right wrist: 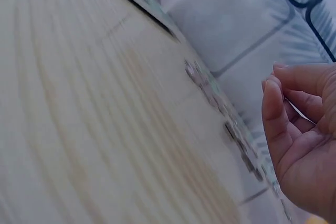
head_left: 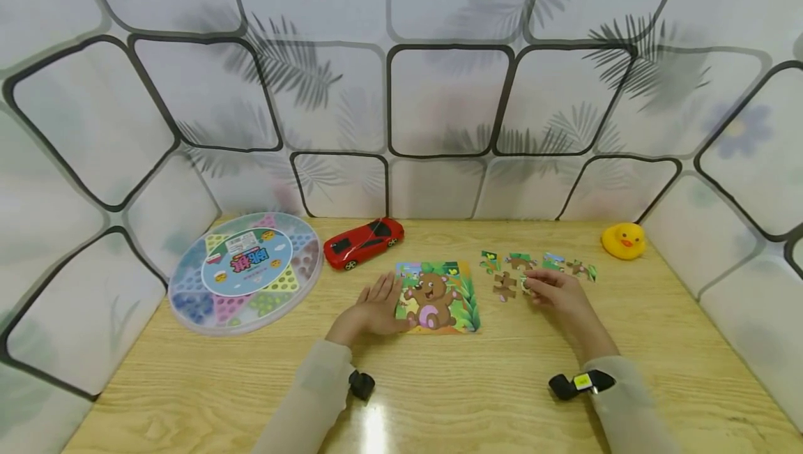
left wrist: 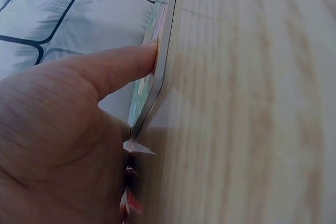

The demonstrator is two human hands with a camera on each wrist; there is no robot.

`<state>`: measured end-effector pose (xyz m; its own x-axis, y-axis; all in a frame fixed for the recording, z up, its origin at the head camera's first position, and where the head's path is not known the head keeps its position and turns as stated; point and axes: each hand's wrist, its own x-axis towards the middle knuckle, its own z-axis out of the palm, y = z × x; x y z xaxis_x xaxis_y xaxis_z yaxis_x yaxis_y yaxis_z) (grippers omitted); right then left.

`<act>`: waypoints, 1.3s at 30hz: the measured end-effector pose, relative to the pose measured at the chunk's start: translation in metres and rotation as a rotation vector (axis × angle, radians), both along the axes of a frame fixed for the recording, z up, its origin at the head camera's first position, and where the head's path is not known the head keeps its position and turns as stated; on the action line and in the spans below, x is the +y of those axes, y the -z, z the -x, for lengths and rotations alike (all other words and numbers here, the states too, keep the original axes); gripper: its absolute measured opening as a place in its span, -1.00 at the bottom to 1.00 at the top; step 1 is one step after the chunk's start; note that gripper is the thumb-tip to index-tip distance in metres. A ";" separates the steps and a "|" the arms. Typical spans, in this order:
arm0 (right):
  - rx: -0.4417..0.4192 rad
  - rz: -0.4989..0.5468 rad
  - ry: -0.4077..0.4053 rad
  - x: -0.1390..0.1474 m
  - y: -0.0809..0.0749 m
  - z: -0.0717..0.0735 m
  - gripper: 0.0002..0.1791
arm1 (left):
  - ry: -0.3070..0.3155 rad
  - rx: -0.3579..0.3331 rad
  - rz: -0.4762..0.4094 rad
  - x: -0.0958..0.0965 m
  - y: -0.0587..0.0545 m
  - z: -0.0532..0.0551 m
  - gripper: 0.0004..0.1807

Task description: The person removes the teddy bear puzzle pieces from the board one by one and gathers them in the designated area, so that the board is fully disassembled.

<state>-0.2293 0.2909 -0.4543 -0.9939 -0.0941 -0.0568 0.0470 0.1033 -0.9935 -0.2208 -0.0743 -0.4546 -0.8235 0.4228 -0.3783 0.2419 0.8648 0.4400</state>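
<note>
A bear puzzle board (head_left: 439,297) lies flat in front of me, showing a brown bear among green leaves. My left hand (head_left: 376,307) rests on its left edge with the fingers straight; the left wrist view shows the thumb (left wrist: 128,64) against the board's side. To the right of the board, my right hand (head_left: 561,295) pinches a small puzzle piece (head_left: 525,285) between thumb and fingertips. In the right wrist view the fingers mostly hide that piece. Just left of it lies a brown puzzle piece (head_left: 505,286), with several other loose pieces (head_left: 522,261) in a row behind.
A red toy car (head_left: 364,243) stands behind the board to the left. Farther left lies a round Chinese checkers board (head_left: 247,273) under a clear cover. A yellow rubber duck (head_left: 624,241) sits at the back right. Patterned fabric walls (head_left: 448,102) enclose the wooden table (head_left: 464,391).
</note>
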 end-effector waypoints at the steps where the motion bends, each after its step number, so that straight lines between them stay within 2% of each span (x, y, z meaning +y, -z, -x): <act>1: 0.006 -0.014 -0.013 -0.003 -0.001 0.000 -0.58 | 0.000 0.000 -0.003 0.000 0.000 0.000 -0.01; 8: 0.068 -0.074 -0.104 -0.024 -0.004 0.002 -0.54 | 0.003 -0.016 -0.004 -0.001 0.003 0.003 0.00; 13: 0.070 -0.089 -0.159 -0.040 -0.006 0.000 -0.55 | 0.002 -0.016 -0.008 -0.002 0.004 0.003 0.00; 22: 0.048 -0.111 -0.218 -0.063 -0.003 -0.005 -0.59 | 0.018 -0.026 -0.003 -0.003 -0.007 -0.002 -0.01; 27: 0.023 -0.108 -0.308 -0.070 0.003 -0.006 -0.60 | 0.012 -0.033 -0.026 -0.002 -0.011 -0.005 -0.01; 30: 0.008 -0.100 -0.350 -0.074 0.005 -0.006 -0.60 | 0.014 -0.028 -0.011 -0.002 -0.011 -0.005 -0.01; 39: -0.019 -0.225 -0.383 -0.084 0.004 -0.012 -0.62 | 0.018 -0.039 -0.001 -0.001 -0.014 -0.005 -0.04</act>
<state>-0.2171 0.2073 -0.4588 -0.8885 -0.4384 -0.1358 -0.0188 0.3304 -0.9436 -0.2161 -0.0754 -0.4406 -0.8004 0.4377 -0.4097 0.2401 0.8602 0.4500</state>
